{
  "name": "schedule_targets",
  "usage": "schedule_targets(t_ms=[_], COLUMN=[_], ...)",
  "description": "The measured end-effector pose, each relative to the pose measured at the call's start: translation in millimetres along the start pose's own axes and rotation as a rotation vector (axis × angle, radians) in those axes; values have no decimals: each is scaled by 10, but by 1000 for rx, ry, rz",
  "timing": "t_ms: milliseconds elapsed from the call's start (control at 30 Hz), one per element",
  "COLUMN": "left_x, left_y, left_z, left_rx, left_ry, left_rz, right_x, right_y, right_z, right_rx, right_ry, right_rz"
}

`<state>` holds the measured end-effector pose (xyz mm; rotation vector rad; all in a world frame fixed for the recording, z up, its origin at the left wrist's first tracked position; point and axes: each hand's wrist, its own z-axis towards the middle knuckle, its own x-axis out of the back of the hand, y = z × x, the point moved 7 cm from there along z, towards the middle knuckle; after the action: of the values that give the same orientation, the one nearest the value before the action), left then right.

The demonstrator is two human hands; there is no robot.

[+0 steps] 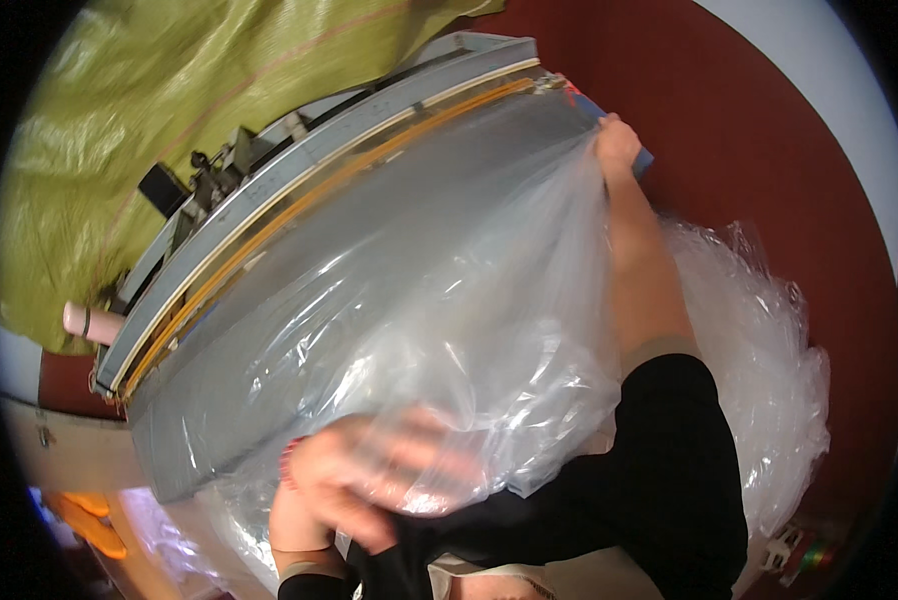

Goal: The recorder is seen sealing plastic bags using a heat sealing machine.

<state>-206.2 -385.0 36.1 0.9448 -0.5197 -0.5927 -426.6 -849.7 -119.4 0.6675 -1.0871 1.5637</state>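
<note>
Clear plastic film [509, 330] stretches beside a long metal rail [314, 142] — far edge pinched tight in a person's right hand [619, 148]. The left hand [364, 475] blurs, fingers spread — its hold, I can't tell. Spreading looks partly done; near folds seem left to smooth.

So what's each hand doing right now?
Left hand: open, fingers spread and blurred, against the clear plastic sheet.
Right hand: closed, holding a gathered edge of that sheet.
</note>
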Motion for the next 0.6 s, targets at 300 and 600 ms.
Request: schedule_targets(t_ms=[300,600], left_x=[311,-359], left_y=[857,214], left_z=[-1705,-2868], left_rx=[162,234], left_ry=[873,1442], left_rz=[418,364], right_x=[24,-115], right_y=[-47,11], right_z=[-58,29], right_rx=[-2,25], right_ry=[-39,-53], right_rz=[-20,-113])
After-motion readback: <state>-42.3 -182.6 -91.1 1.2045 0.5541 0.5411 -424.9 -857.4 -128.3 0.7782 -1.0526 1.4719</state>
